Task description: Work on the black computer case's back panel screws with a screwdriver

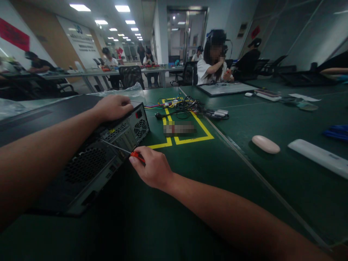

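Observation:
A black desktop computer case [49, 116] lies on the table at the left, its metal rear panel with vents and ports facing me. My left hand [112, 107] is on its upper side near the rear edge, fingers bent and closed against the case. In my right hand [153, 166] is a screwdriver [137, 156] with a red handle, pinched between thumb and fingers. The thin shaft runs leftward to the rear panel, where the tip meets the upper edge near a vent. Whether it sits in a screw is too small to tell.
Yellow tape [194, 139] marks the green table [217, 174], with a bundle of cables [190, 105] and a blurred-out item [179, 129] there. A pinkish oval case [265, 144] and a long white device [318, 156] lie right. A co-worker [214, 61] sits opposite behind a flat panel [225, 88].

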`<state>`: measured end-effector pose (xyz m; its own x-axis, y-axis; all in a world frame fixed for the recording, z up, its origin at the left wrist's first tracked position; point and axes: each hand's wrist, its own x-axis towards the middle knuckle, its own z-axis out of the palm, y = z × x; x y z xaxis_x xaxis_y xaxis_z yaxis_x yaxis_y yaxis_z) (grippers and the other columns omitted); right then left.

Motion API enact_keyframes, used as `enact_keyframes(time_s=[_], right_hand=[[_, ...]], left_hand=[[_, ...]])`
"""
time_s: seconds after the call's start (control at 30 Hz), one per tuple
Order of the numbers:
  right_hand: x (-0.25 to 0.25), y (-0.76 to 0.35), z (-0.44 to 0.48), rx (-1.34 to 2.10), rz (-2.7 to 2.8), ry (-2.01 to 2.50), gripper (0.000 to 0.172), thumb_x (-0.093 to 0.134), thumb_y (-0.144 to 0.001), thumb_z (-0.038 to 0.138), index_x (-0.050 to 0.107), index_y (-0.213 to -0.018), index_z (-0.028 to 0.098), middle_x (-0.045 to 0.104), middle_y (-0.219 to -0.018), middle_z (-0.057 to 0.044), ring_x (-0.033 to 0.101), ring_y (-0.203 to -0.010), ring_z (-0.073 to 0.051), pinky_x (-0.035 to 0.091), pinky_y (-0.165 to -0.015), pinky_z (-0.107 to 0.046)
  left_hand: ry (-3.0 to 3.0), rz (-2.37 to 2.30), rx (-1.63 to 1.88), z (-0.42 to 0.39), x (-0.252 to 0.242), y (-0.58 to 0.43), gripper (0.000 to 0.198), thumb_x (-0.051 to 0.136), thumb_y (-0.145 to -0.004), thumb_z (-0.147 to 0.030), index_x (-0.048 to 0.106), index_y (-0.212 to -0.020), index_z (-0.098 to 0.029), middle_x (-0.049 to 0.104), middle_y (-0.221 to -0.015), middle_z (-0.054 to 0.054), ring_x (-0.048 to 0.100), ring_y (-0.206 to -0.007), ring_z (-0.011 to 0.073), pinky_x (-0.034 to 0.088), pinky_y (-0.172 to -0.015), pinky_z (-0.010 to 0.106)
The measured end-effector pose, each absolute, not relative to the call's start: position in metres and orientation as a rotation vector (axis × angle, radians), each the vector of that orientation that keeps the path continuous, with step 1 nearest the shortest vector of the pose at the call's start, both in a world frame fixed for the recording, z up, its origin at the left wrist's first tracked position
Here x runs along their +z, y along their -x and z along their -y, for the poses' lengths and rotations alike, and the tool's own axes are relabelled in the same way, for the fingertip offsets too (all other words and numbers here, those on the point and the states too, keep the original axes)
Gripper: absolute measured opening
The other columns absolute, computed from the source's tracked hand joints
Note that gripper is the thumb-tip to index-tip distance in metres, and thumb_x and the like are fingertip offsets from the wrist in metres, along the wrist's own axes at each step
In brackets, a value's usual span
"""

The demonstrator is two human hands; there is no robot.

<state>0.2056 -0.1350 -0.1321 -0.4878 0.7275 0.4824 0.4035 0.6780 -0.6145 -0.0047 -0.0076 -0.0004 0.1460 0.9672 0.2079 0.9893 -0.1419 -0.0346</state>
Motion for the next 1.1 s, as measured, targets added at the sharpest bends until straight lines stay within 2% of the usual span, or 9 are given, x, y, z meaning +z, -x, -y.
enact_keyframes(time_s=[0.5,0.77,0.97,1.1], right_hand=[[-0.1324,-0.2055,0.1349,0.561,2.144,0.853,0.035,0.047,-0.107,0.049,0.064,-0.117,0.020,0.077,-0.107,-0.008,0.073,-0.097,-0.020,0.053,-0.085,-0.032],[-0.1352,-0.2052,0.1339,0.617,2.118,0.815,0.041,0.056,-0.101,0.050,0.056,-0.129,0.020,0.076,-0.113,-0.009,0.075,-0.101,-0.023,0.055,-0.089,-0.035],[-0.1365,-0.2056,0.1328,0.601,2.119,0.805,0.026,0.055,-0.103,0.042,0.056,-0.119,0.022,0.076,-0.108,-0.007,0.074,-0.097,-0.021,0.055,-0.086,-0.034],[-0.1369,-0.2061,0.1318,0.576,2.134,0.801,0.025,0.052,-0.104,0.042,0.056,-0.117,0.022,0.075,-0.107,-0.007,0.073,-0.098,-0.021,0.055,-0.086,-0.034]], left_hand=[[2.240,1.905,-0.176,0.0062,-0.0010,0.0064,0.042,0.038,-0.091,-0.050,0.068,-0.091,-0.019,0.067,-0.085,0.010,0.060,-0.079,0.0246,0.041,-0.071,0.037],[2.244,1.913,-0.178,0.0064,-0.0013,0.0057,0.042,0.038,-0.091,-0.049,0.067,-0.090,-0.018,0.067,-0.087,0.011,0.060,-0.080,0.0251,0.040,-0.070,0.037],[2.249,1.935,-0.185,0.0043,-0.0025,0.0082,0.046,0.040,-0.092,-0.050,0.072,-0.097,-0.018,0.069,-0.090,0.012,0.061,-0.083,0.0260,0.041,-0.074,0.038],[2.255,1.945,-0.204,0.0039,-0.0029,0.0092,0.046,0.041,-0.092,-0.050,0.072,-0.097,-0.017,0.069,-0.091,0.013,0.060,-0.081,0.0261,0.040,-0.074,0.039]])
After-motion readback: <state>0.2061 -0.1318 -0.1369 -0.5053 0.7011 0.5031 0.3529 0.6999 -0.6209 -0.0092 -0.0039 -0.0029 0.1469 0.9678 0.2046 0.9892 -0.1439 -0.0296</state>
